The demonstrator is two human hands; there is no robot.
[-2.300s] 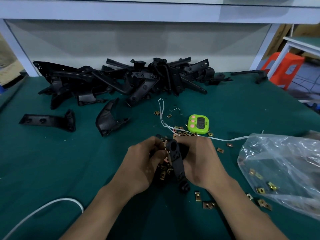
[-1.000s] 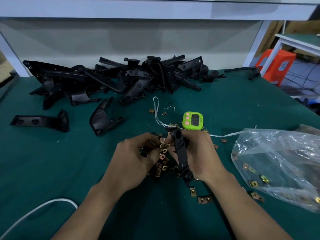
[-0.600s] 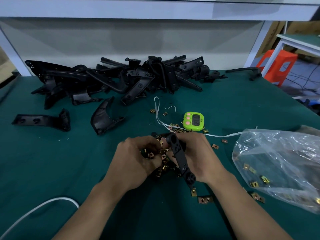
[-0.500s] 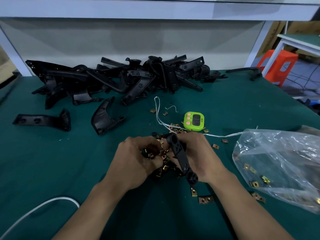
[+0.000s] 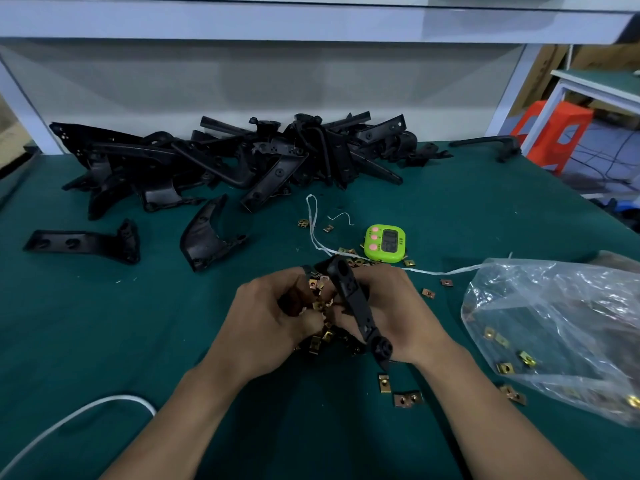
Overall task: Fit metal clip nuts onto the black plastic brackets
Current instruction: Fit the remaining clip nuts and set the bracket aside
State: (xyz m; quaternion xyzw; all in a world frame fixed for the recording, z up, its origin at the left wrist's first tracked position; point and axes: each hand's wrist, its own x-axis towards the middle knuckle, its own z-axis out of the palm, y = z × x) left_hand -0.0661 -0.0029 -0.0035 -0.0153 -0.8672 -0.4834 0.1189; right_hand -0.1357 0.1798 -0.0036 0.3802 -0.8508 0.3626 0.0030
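Note:
My right hand [image 5: 394, 313] grips a long black plastic bracket [image 5: 356, 306] held at a slant above the green table, its round end pointing toward me. My left hand [image 5: 273, 317] is curled close against the bracket's left side, fingertips pinching at a brass clip nut [image 5: 317, 285] near the upper end. Below and between both hands lies a heap of clip nuts [image 5: 320, 339]. What the left fingertips hold is partly hidden.
A pile of black brackets [image 5: 242, 157] fills the back of the table, with two single brackets [image 5: 86, 242] [image 5: 207, 237] nearer. A green timer [image 5: 385, 243] and white string [image 5: 313, 220] lie ahead. A clear bag [image 5: 561, 323] with nuts sits right. Loose nuts [image 5: 408, 398] and a white cable [image 5: 69, 422] lie near me.
Both hands stay at the nut heap. The bracket's lower end has tilted slightly further toward me and to the right; my left fingers have closed in on its upper part.

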